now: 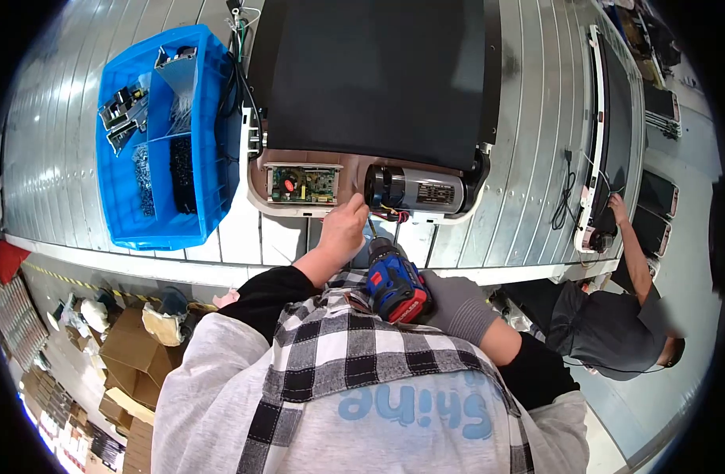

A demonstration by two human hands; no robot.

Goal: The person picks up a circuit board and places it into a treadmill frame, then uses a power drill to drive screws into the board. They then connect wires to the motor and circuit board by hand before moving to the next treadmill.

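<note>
My right hand (459,306), in a grey glove, is wrapped round a blue, red and black cordless drill (395,286). The drill's bit points away from me at the front edge of a treadmill base (258,197). My bare left hand (343,229) is closed in a pinch at that edge, close to the bit; whatever its fingertips hold is hidden. Inside the base, a green circuit board (305,185) lies to the left of the pinch and a cylindrical motor (419,189) to the right. Red and yellow wires (390,214) run below the motor.
A blue divided bin (158,235) with screws and small parts stands on the left of the metal-slatted table (528,118). The black running belt (370,71) stretches away behind the motor. At right, another person (611,328) reaches toward a second treadmill (595,142). Cardboard boxes (137,351) sit on the floor at lower left.
</note>
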